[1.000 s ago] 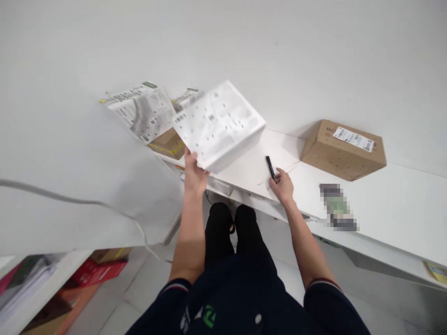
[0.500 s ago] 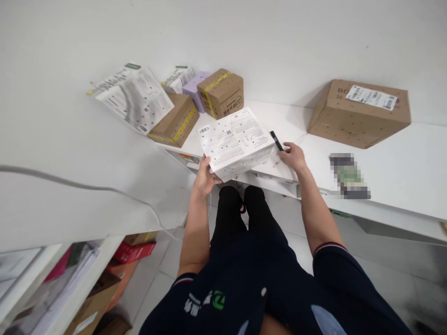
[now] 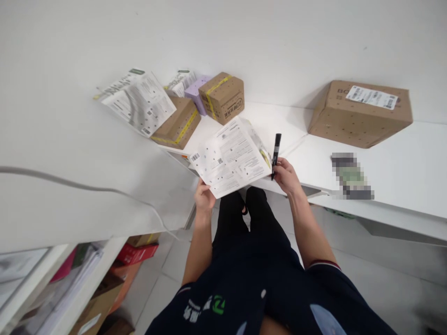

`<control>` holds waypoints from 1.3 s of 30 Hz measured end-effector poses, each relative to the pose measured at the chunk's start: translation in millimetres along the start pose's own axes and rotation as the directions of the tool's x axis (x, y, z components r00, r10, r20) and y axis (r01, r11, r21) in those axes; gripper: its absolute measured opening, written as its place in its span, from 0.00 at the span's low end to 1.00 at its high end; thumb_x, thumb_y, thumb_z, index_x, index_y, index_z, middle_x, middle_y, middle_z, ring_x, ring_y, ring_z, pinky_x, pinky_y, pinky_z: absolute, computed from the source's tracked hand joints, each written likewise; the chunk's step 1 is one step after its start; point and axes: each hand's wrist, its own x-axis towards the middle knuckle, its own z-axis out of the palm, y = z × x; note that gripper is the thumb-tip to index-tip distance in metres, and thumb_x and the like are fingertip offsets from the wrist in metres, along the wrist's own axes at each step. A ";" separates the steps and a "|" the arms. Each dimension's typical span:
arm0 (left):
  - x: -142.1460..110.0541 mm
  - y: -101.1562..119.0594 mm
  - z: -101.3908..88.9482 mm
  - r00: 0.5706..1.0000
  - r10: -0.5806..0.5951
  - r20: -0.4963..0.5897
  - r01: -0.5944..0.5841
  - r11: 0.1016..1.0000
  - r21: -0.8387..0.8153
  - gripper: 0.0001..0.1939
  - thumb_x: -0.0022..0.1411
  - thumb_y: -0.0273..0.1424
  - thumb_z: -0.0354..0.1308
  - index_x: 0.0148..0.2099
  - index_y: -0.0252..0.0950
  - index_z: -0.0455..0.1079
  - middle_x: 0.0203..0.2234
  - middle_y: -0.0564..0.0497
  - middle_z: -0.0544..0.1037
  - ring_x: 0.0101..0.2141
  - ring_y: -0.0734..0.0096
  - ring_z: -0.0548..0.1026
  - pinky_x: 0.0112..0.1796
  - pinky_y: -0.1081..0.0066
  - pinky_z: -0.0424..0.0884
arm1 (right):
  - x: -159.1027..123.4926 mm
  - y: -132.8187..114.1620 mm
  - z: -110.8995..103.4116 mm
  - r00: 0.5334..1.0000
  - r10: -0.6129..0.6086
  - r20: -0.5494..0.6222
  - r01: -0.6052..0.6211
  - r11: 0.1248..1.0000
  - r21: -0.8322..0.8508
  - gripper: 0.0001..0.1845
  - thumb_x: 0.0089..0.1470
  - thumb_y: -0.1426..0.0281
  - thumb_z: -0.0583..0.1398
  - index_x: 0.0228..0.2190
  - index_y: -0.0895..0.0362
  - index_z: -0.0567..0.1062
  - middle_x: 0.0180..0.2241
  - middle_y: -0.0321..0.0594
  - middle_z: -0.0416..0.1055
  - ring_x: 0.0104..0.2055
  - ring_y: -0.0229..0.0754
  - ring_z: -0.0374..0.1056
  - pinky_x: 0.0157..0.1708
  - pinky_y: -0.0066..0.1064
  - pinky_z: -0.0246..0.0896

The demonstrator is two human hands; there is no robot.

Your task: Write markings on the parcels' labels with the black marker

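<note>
Three white printed packages: the front package (image 3: pixel 232 160), and, beyond it to the left, a large white package (image 3: pixel 139 104) and a small white package (image 3: pixel 180 83). Three brown cartons: a low carton (image 3: pixel 174 122) left of the front package, a numbered carton (image 3: pixel 222 98) just beyond it and a labelled carton (image 3: pixel 359 122) well to its right. Two cartons bear yellow tape (image 3: pixel 187 127); one bears a white label (image 3: pixel 373 97). One purple box (image 3: pixel 197 91) is beyond the front package, one black marker (image 3: pixel 276 151) at its right edge, one pixelated item (image 3: pixel 352 177) farther right, one cable (image 3: pixel 84 185) well left.
</note>
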 end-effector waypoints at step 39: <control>5.2 40.0 116.1 0.931 0.208 0.299 -0.326 0.845 0.425 0.29 0.60 0.44 0.64 0.61 0.42 0.69 0.54 0.48 0.76 0.56 0.55 0.72 0.61 0.55 0.65 | -102.8 -36.8 33.0 0.760 -0.559 0.331 0.639 0.552 -0.535 0.24 0.59 0.76 0.55 0.55 0.46 0.66 0.39 0.38 0.75 0.37 0.42 0.74 0.41 0.40 0.73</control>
